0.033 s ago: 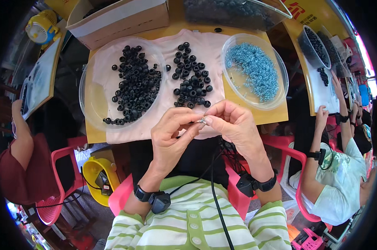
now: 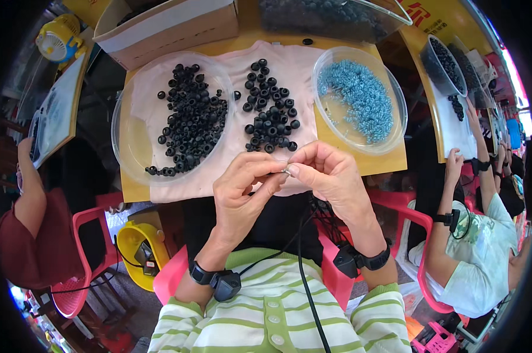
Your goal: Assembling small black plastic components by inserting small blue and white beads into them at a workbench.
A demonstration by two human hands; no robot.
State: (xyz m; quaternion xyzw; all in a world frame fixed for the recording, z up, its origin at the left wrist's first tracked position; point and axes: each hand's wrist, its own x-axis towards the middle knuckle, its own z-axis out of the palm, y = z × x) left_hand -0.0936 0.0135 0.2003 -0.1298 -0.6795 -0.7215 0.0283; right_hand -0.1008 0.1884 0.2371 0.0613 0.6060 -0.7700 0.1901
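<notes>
My left hand [image 2: 243, 187] and my right hand [image 2: 332, 179] meet fingertip to fingertip just over the front edge of the table. Thumb and forefinger of each are pinched together on a tiny shiny metal-looking piece [image 2: 286, 171], too small and covered to name. Right beyond my fingers, on a pale pink cloth [image 2: 230, 141], lies a loose heap of round black knob-like parts [image 2: 270, 120] with holes. To the left, a clear round tray [image 2: 124, 132] holds many more black parts [image 2: 192, 117]. A second clear tray [image 2: 336, 126] at right carries small translucent blue pieces [image 2: 363, 103].
A cardboard box [image 2: 172, 32] and a clear bin [image 2: 330, 23] of dark parts line the table's far side. Black cables [image 2: 304, 259] hang across my lap. Co-workers sit on both sides on pink chairs [image 2: 92, 247]. A yellow bucket [image 2: 154, 235] stands on the floor at left.
The tiny piece between my fingertips has turned slightly and shows less of its bright surface. Both hands stay in the same place.
</notes>
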